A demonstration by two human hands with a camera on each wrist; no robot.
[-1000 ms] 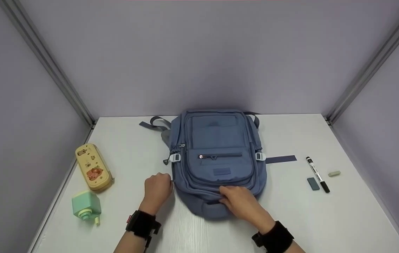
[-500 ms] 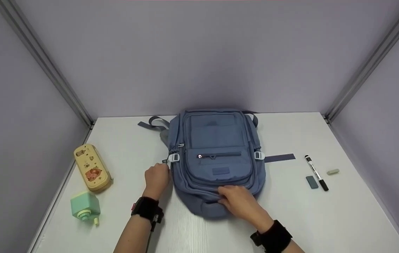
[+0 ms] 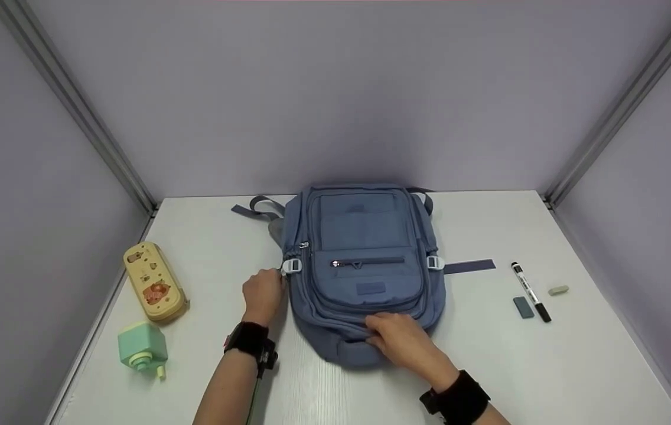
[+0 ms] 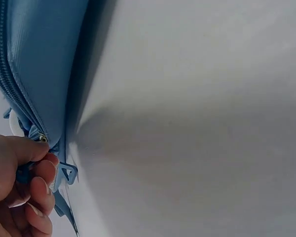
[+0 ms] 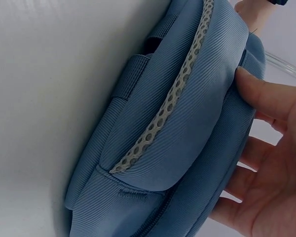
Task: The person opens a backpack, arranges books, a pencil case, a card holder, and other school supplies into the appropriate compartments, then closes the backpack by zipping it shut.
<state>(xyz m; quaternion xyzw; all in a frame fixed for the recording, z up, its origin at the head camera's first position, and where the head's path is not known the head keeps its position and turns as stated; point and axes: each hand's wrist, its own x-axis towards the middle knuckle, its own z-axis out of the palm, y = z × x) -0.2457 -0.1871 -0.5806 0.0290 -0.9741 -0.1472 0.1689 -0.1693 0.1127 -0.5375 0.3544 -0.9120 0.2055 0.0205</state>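
A blue backpack (image 3: 365,227) lies front side up on the white table, its top end towards me. My left hand (image 3: 263,296) is at its left side, beside the white buckle (image 3: 292,265). In the left wrist view, thumb and forefinger pinch a zipper pull (image 4: 43,138) at the end of the curved zipper (image 4: 7,74); the fingers partly hide the pull. A triangular blue tab (image 4: 67,173) sticks out next to the fingertips. My right hand (image 3: 407,347) grips the backpack's near edge, with the thumb (image 5: 259,94) on one side of the fabric and the fingers on the other.
On the left are a yellow pencil case (image 3: 155,283) and a mint-green pencil sharpener (image 3: 143,345) with a crank. To the right lie a marker (image 3: 530,291), a dark eraser (image 3: 523,307) and a small pale green piece (image 3: 559,290). Straps (image 3: 470,267) stretch out beside the backpack.
My left hand has moved away from me along the backpack's left side, from its near corner up to the white buckle. The right hand keeps its hold on the near edge.
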